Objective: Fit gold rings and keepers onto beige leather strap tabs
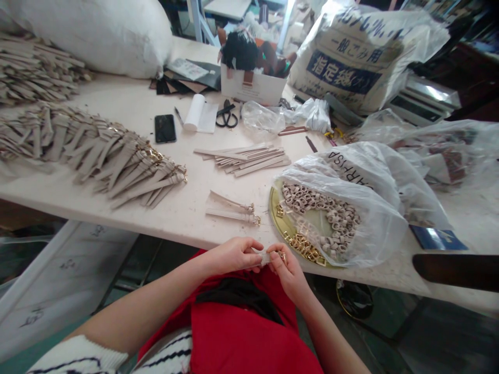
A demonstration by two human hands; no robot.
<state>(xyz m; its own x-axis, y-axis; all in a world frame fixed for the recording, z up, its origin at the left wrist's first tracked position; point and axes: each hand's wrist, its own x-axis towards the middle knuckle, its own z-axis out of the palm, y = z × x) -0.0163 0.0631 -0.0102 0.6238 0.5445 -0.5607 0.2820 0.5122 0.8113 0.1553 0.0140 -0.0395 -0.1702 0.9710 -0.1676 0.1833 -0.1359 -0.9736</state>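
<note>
My left hand [245, 254] and my right hand [284, 266] meet over my lap at the table's front edge. Between them is a pale beige strap [265, 257], pinched by the fingers of both. A bit of gold buckle [283, 255] shows at my right fingers; most of the strap is hidden. Just beyond lie two beige straps with gold buckles [232, 216]. To the right, a greenish round tray [276, 212] bears gold buckles [302, 245] and many small beige loops [331, 208], partly under a clear plastic bag [374, 208].
Buckled straps [117, 156] are heaped at left, with more strips [35, 67] behind. Loose strips [249, 157] lie mid-table. Farther back are a phone [165, 128], a paper roll [194, 113], black scissors [226, 117] and a white box [253, 85]. A dark bar [456, 271] juts in at right.
</note>
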